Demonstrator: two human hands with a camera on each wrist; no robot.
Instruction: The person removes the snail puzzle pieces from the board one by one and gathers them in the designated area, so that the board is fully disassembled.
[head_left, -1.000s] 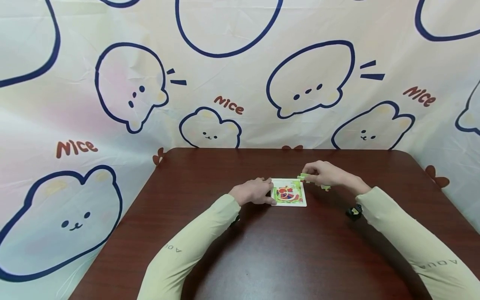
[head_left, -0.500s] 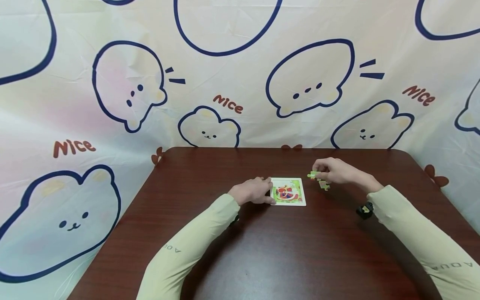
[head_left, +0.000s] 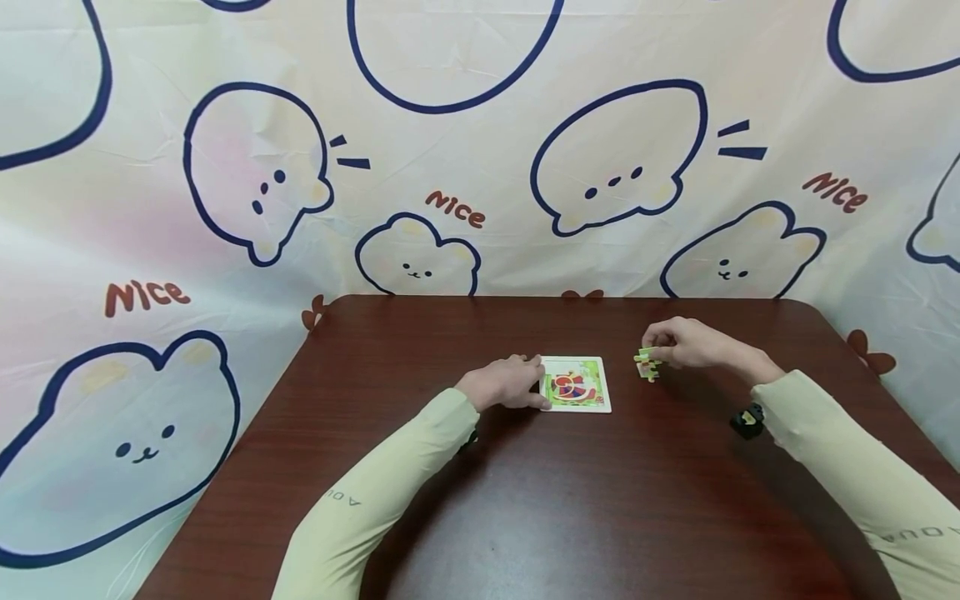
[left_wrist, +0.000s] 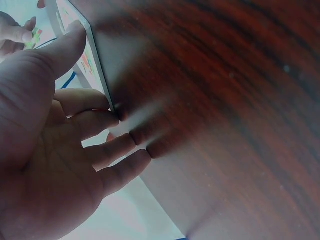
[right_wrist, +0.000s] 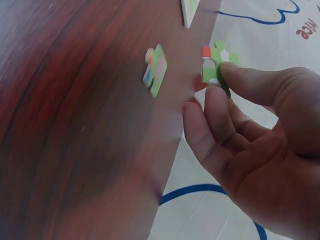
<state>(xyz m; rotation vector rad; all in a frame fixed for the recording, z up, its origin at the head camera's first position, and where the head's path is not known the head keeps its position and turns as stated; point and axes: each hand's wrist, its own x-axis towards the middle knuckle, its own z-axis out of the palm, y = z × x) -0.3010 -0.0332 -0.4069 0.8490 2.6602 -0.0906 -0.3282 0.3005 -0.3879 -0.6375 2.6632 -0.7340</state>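
Against the left edge of a white-framed jigsaw puzzle board (head_left: 575, 385) rests my left hand (head_left: 506, 382). Its thumb touches one corner and its fingertips lie at another, as the left wrist view shows. Between thumb and fingers, my right hand (head_left: 686, 342) pinches a green jigsaw piece (right_wrist: 214, 67) to the right of the board, above the table. A second jigsaw piece (right_wrist: 157, 71) lies on the table beneath that hand; in the head view the two pieces overlap. The board carries a red, blue and green picture.
The dark brown wooden table (head_left: 495, 492) reaches back to a pale curtain (head_left: 510, 250) with blue bear outlines. A corner of the white board (right_wrist: 189, 11) shows at the top of the right wrist view.
My right hand has moved right, away from the board, carrying its jigsaw piece over the one on the table. My left hand stays at the board's left edge.
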